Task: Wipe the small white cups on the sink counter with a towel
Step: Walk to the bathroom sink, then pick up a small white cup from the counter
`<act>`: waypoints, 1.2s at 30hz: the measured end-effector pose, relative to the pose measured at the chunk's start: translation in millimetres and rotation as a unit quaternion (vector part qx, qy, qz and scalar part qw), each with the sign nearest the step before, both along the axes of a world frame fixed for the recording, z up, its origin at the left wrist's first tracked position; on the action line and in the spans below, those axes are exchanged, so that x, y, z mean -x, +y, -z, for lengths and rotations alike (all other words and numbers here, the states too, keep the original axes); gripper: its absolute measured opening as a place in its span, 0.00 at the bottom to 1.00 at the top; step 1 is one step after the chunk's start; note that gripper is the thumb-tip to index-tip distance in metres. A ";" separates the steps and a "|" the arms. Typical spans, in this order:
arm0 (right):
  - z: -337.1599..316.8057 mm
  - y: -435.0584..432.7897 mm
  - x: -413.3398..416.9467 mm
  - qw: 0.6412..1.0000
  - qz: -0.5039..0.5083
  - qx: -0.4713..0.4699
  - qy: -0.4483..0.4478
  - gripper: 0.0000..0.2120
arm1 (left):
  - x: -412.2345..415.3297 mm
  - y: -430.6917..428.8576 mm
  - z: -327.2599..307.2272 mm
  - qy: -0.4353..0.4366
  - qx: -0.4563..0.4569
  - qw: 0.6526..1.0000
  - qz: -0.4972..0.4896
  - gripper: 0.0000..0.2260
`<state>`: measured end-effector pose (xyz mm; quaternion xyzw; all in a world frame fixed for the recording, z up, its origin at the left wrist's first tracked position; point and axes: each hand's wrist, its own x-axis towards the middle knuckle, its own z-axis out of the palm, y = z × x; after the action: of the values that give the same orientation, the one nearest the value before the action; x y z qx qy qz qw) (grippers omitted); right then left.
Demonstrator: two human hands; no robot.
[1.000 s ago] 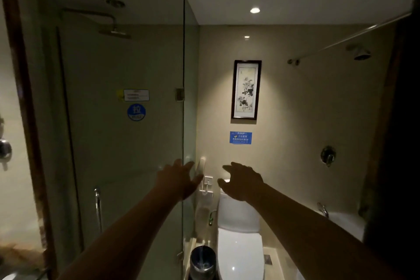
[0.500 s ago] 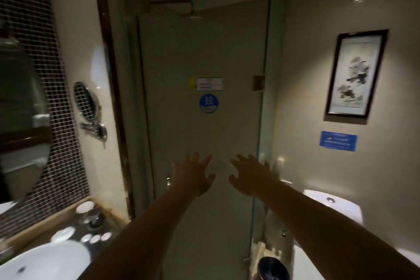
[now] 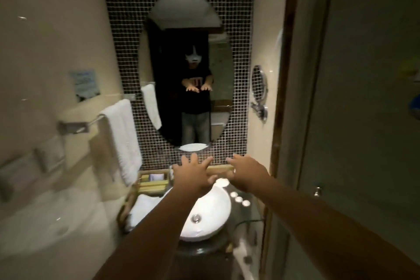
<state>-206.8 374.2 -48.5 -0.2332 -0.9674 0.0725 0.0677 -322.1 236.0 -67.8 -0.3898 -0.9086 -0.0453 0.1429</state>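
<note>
1. Both arms reach forward from the bottom of the frame toward the middle, over a white basin [image 3: 211, 211] that sits on a dark counter [image 3: 243, 218].
2. The left hand [image 3: 193, 176] is at centre frame, palm down, fingers spread wide, with nothing in it.
3. The right hand [image 3: 246, 171] is just to its right, also palm down, fingers splayed and empty.
4. Three small white cups [image 3: 238, 199] stand in a diagonal row on the counter, just right of the basin and below the right hand, apart from it.
5. A round white dish [image 3: 221, 182] lies on the counter between the two hands; blur hides what it is exactly.
6. A white towel [image 3: 122, 138] hangs from a metal bar [image 3: 75, 126] on the wall at centre left.
7. A folded white cloth [image 3: 143, 208] lies in a wicker tray [image 3: 127, 204] left of the basin, near the left forearm.
8. An oval mirror [image 3: 185, 68] hangs on the mosaic wall in the upper centre; it reflects the person with both hands raised.
9. A small round mirror [image 3: 259, 85] on a metal arm is fixed to the wall at centre right.
</note>
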 end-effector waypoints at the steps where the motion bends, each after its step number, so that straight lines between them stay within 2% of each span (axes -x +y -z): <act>1: 4.2 -8.9 11.3 1.000 -0.020 -0.006 -0.010 0.29 | 4.1 -13.3 2.6 -0.005 0.007 1.000 -0.026 0.31; 5: 20.2 -34.3 30.1 0.999 -0.043 0.001 -0.029 0.30 | 17.1 -49.1 4.5 -0.013 0.032 0.996 -0.085 0.30; 9: 23.5 -38.3 33.4 0.999 -0.030 0.029 -0.026 0.32 | 22.2 -57.1 6.9 -0.016 0.026 0.995 -0.097 0.31; 16: 33.3 -16.4 43.7 0.999 -0.038 0.035 -0.012 0.30 | 7.3 -16.7 32.6 -0.072 -0.021 0.991 -0.111 0.34; 20: 34.3 3.8 52.4 0.998 -0.036 0.039 -0.014 0.30 | 10.1 17.3 38.9 -0.079 -0.026 0.991 -0.109 0.32; 27: 43.6 36.3 98.7 0.996 0.000 0.060 -0.071 0.32 | 60.5 55.1 55.0 -0.081 0.004 0.992 -0.100 0.30; 36: 58.7 68.2 199.5 0.995 0.012 0.044 -0.088 0.31 | 166.4 83.9 88.3 -0.119 0.001 0.990 -0.076 0.31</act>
<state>-406.3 442.3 -107.2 -0.2529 -0.9626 0.0934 -0.0276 -488.5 319.9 -156.1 -0.3114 -0.9463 -0.0795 0.0365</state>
